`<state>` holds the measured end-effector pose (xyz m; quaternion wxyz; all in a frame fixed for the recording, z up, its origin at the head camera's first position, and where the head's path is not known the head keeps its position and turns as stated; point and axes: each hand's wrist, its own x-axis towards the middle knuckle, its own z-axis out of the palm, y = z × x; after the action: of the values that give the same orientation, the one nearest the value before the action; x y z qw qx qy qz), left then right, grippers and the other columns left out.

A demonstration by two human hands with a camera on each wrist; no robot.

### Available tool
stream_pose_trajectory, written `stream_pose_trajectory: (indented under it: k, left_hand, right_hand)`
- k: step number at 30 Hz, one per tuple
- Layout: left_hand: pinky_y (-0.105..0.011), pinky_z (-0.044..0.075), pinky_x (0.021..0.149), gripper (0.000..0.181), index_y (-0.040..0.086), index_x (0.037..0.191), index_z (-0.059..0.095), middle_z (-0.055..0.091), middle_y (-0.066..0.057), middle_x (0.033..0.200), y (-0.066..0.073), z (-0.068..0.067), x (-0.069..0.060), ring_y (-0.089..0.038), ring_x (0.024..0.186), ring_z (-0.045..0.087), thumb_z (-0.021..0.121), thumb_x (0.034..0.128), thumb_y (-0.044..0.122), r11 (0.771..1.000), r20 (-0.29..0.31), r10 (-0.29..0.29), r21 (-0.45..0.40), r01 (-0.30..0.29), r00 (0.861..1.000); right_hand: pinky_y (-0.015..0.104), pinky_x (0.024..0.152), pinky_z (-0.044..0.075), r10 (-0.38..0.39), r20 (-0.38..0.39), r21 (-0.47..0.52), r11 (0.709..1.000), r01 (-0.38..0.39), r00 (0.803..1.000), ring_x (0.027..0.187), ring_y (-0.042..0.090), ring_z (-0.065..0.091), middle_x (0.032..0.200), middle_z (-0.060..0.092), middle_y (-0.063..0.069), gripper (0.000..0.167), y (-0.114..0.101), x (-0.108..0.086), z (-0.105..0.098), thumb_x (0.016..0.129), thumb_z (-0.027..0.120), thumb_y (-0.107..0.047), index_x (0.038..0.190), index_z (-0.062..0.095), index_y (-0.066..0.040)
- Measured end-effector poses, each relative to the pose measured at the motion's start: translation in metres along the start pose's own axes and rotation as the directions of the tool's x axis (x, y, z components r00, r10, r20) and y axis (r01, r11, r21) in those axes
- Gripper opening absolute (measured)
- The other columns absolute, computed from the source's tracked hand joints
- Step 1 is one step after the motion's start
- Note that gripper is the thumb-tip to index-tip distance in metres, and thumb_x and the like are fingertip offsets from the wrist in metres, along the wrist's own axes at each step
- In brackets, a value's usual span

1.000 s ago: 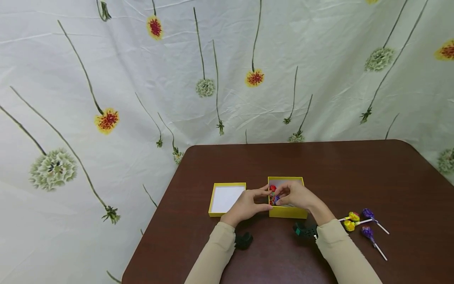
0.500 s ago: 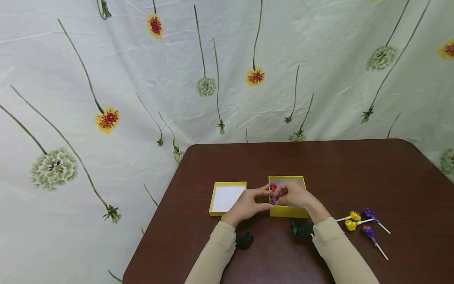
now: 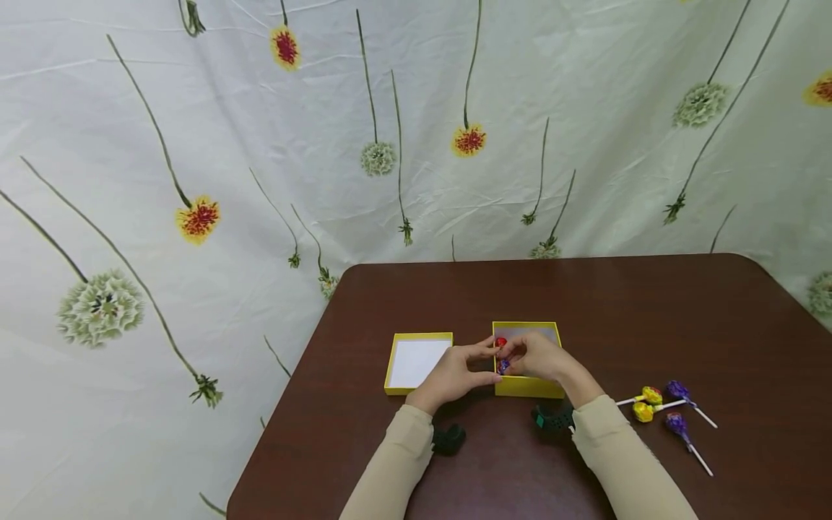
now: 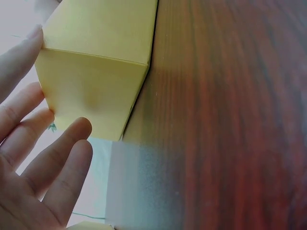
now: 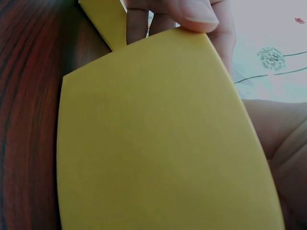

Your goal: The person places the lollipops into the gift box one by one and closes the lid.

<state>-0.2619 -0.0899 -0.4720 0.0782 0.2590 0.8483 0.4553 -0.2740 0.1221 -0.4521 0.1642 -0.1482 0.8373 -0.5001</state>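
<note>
An open yellow box [image 3: 529, 388] stands on the brown table in the head view. Inside, near its left wall, lie a red-wrapped lollipop [image 3: 500, 342] and a purple-wrapped lollipop [image 3: 503, 367]. My right hand [image 3: 541, 356] reaches into the box, its bent thumb and fingers pinching the purple lollipop, whose stick is hidden. Along the box's left rim rests my left hand [image 3: 455, 372], thumb at the front corner, fingers spread and fairly straight. In the left wrist view, the left fingers [image 4: 36, 122] touch the yellow box edge, two of them apart from it.
Left of the box lies a yellow-edged lid [image 3: 416, 361], white inside up. To the right, loose lollipops lie on the table [image 3: 617, 303]: yellow ones [image 3: 643, 412] and purple ones [image 3: 677, 424]. A flower-print cloth [image 3: 312, 130] hangs behind.
The right hand stays in the box, its fingers shifting slightly over the lollipops at the left wall. The right forearm has moved a little left. The left hand keeps its place.
</note>
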Motion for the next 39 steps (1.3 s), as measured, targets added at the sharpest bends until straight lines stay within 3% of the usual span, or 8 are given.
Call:
stream_pose_trajectory:
  k: [7,17,21,30,39]
  left_hand:
    - [-0.033,0.051,0.105,0.049,0.018,0.135,0.065,0.047,0.003,0.154,-0.002,0.002,-0.001,-0.023,0.136,0.054,0.077,0.0885,0.029,1.000,0.001,0.008,0.011,-0.008,1.000]
    - [-0.033,0.051,0.106,0.050,0.017,0.135,0.065,0.047,0.007,0.154,-0.001,0.003,-0.002,-0.020,0.134,0.055,0.076,0.0887,0.031,1.000,-0.004,0.001,0.000,-0.001,1.000]
    - [-0.036,0.049,0.108,0.051,0.016,0.136,0.064,0.047,0.005,0.154,-0.002,0.003,-0.002,-0.021,0.135,0.054,0.075,0.0893,0.031,1.000,-0.002,-0.004,0.007,0.004,1.000]
    - [-0.039,0.046,0.111,0.052,0.017,0.137,0.064,0.047,0.007,0.154,-0.003,0.003,0.000,-0.021,0.140,0.050,0.076,0.0887,0.032,1.000,0.002,-0.025,-0.001,0.025,1.000]
    - [-0.036,0.048,0.110,0.052,0.017,0.137,0.064,0.045,0.009,0.155,-0.003,0.001,0.002,-0.019,0.141,0.048,0.076,0.0883,0.031,1.000,0.002,-0.027,0.000,0.027,1.000]
  right_hand:
    - [0.032,0.079,0.061,0.021,0.012,0.018,1.000,-0.021,1.000,0.087,0.016,0.066,0.105,0.071,0.016,0.024,-0.001,-0.004,-0.001,0.086,0.074,0.004,0.110,0.070,0.006]
    - [0.040,0.086,0.060,-0.022,-0.065,0.004,1.000,0.022,0.998,0.090,0.019,0.068,0.104,0.070,0.015,0.027,-0.010,-0.014,-0.013,0.092,0.070,-0.004,0.118,0.068,0.005]
    - [0.037,0.085,0.060,-0.043,-0.092,-0.011,0.999,0.042,0.995,0.091,0.019,0.065,0.107,0.069,0.017,0.030,-0.013,-0.021,-0.019,0.093,0.070,-0.006,0.120,0.068,0.005]
    - [0.022,0.079,0.057,-0.075,-0.121,0.010,0.997,0.077,0.990,0.096,0.023,0.063,0.116,0.067,0.025,0.036,-0.010,-0.051,-0.041,0.093,0.071,-0.013,0.122,0.065,0.007]
    - [0.025,0.080,0.059,-0.075,-0.172,-0.049,0.997,0.067,0.982,0.096,0.019,0.067,0.118,0.067,0.024,0.038,0.002,-0.087,-0.072,0.093,0.073,-0.019,0.120,0.066,0.006]
